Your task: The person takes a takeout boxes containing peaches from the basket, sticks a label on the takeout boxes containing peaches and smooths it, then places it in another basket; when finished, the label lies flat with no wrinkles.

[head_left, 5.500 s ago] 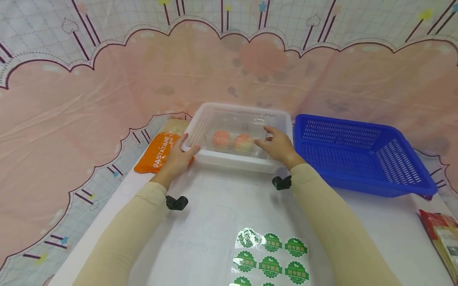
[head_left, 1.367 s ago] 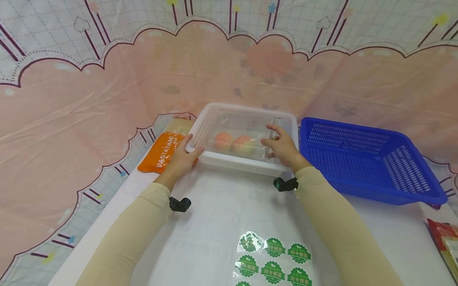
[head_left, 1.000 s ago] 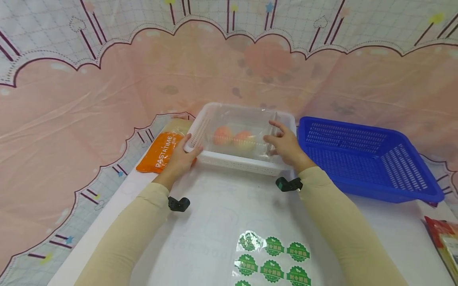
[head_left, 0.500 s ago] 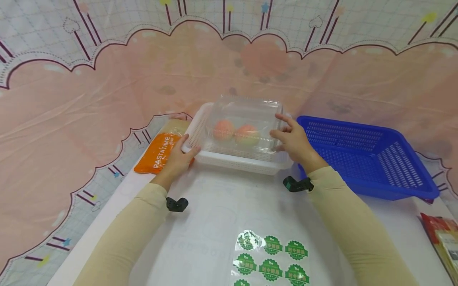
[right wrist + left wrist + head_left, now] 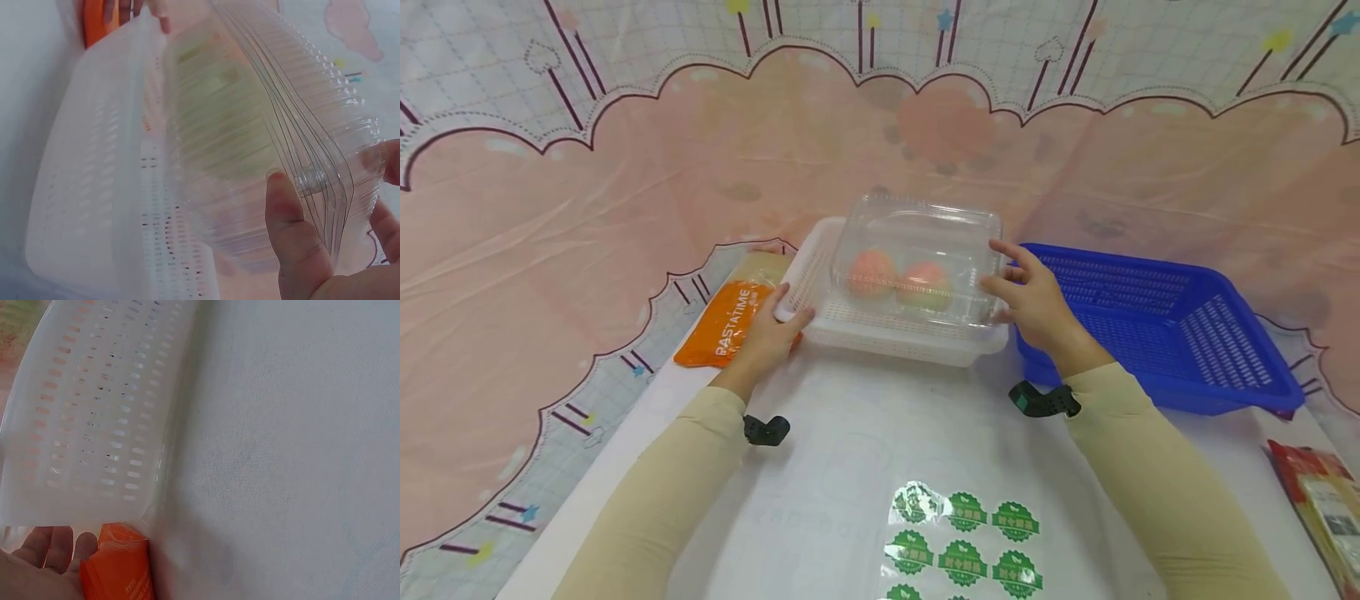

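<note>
Here I have my right hand (image 5: 1036, 300) gripping the right end of the clear clamshell box (image 5: 917, 258), thumb on its near face and fingers round the far side, as the right wrist view shows. The box, with two peaches (image 5: 898, 282) inside, sits raised above the white basket (image 5: 891, 337), its underside about level with the basket's rim and tilted slightly toward me. My left hand (image 5: 767, 333) grips the basket's near-left corner, thumb over the rim, fingers below and touching the orange pasta packet (image 5: 724, 325) that lies just beside that wall. The blue basket (image 5: 1157, 333) stands just to the right of the white one, its left rim close behind my right hand, so room on that side is tight. In front of the white basket the tabletop (image 5: 850, 450) lies bare down to the sheet of green stickers (image 5: 962, 542). A red packet (image 5: 1315, 500) lies at the tabletop's right edge, well apart.
</note>
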A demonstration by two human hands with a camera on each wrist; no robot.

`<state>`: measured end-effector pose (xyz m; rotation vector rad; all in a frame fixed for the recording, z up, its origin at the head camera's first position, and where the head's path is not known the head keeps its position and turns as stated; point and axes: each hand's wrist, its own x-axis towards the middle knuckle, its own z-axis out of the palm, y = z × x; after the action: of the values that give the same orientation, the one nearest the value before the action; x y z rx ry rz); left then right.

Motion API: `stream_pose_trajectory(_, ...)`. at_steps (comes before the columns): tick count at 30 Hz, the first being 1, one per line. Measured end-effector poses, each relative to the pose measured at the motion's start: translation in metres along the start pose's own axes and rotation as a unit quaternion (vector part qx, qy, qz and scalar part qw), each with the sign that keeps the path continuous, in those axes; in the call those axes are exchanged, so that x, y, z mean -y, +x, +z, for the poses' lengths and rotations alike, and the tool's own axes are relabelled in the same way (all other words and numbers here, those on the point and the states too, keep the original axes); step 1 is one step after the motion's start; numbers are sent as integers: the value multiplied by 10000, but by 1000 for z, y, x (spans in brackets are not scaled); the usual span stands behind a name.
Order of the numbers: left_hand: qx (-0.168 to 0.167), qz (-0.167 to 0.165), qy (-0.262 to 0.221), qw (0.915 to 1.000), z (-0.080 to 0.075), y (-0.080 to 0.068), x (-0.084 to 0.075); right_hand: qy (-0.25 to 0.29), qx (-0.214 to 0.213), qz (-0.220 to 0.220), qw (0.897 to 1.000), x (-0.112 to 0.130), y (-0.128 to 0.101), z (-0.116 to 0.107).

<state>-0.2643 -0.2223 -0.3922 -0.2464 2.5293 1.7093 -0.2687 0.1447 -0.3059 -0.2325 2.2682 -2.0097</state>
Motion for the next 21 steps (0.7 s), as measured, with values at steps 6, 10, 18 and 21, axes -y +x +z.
stream_pose_trajectory(6,4,-47,133,9999,-1,-2,0,-271,7,28,9996,2,-17,-9)
stream_pose_trajectory(10,-12,-43,116,9999,-1,-1,-1,-170,10,53,9998,0,-26,-14)
stream_pose_trajectory(18,6,-40,20,10000,-2,-2,-3,-67,116,-1,9999,-2,-46,-21)
stream_pose_trajectory(21,14,-28,27,10000,-1,-2,-2,-147,131,-28,9998,-3,-54,-22)
